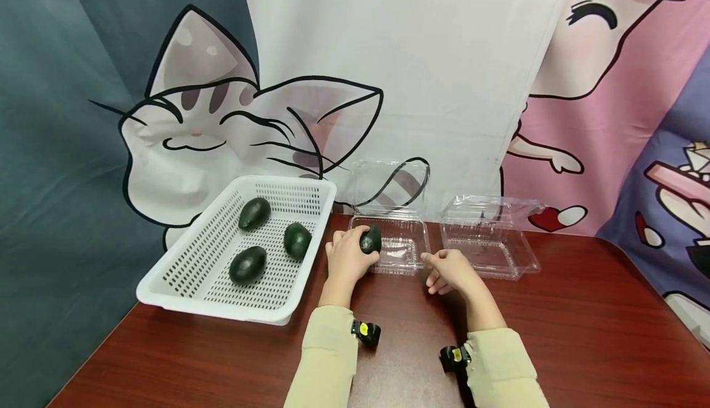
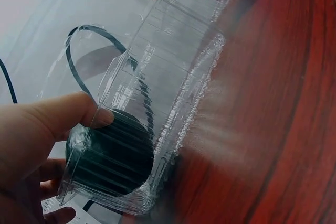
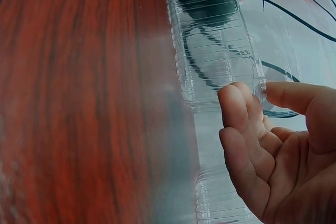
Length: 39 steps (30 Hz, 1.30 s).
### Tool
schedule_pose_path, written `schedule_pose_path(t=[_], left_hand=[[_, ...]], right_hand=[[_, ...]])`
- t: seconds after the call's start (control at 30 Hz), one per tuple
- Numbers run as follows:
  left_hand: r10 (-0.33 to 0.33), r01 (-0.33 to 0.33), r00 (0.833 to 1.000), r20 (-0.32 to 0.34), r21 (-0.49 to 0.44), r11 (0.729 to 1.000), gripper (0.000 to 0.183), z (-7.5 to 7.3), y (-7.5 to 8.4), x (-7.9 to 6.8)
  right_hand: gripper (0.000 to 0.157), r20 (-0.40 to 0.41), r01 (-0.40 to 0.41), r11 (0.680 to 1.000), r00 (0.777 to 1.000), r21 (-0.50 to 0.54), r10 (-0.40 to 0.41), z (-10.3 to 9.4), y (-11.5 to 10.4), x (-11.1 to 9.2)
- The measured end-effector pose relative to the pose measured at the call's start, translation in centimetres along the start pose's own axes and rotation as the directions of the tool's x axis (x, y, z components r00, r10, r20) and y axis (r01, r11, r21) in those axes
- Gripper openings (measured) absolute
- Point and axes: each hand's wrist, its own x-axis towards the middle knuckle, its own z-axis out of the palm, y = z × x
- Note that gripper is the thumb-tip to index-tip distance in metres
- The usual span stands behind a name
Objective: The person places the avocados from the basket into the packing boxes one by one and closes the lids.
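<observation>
My left hand (image 1: pixel 348 255) grips a dark green avocado (image 1: pixel 370 240) at the left end of a clear plastic clamshell box (image 1: pixel 400 266). Through the box's ribbed wall, the left wrist view shows the avocado (image 2: pixel 113 153) low inside, with the thumb over the rim. The box's lid (image 1: pixel 388 186) stands raised behind it. At the near right corner, my right hand (image 1: pixel 450 270) pinches the rim between thumb and forefinger, its other fingers loosely bent. In the right wrist view the thumb meets the rim of the box (image 3: pixel 257 72) there.
A white perforated basket (image 1: pixel 150 288) at the left holds three avocados (image 1: pixel 248 265). Right of the box stands a second clear clamshell (image 1: pixel 488 257), its lid raised. Both stand on a reddish wooden table (image 1: pixel 588 334), before a printed cloth backdrop (image 1: pixel 444 57).
</observation>
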Motion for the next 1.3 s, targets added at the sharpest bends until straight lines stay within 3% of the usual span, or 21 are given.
schedule_pose_path(t=[0.3,0.63,1.03,1.2,1.3], left_hand=[[-0.019,0.018,0.998,0.066,0.019,1.000,0.057,0.1,0.2,0.3],[0.003,0.004,0.984,0.176,-0.040,0.999,0.057,0.5,0.2,0.4],[0.043,-0.032,0.991,0.123,-0.091,0.995,0.054,1.3,0.5,0.2],[0.036,-0.024,0.994,0.106,-0.112,0.993,0.049,1.3,0.5,0.2],[0.038,-0.027,0.995,0.096,-0.118,0.993,0.047,1.3,0.5,0.2]], right_hand=[[0.034,-0.007,-0.004,1.000,1.000,0.002,0.004,-0.2,0.1,0.1],[0.037,0.002,-0.019,0.999,1.000,-0.038,0.019,-0.4,-0.2,-0.2],[0.040,-0.062,-0.027,0.983,0.998,-0.184,0.015,-0.9,-0.6,-0.8],[0.038,-0.155,0.010,0.937,0.986,-0.350,-0.069,-1.2,-1.1,-1.3],[0.030,-0.249,0.087,0.888,0.943,-0.452,-0.219,-1.3,-1.3,-1.3]])
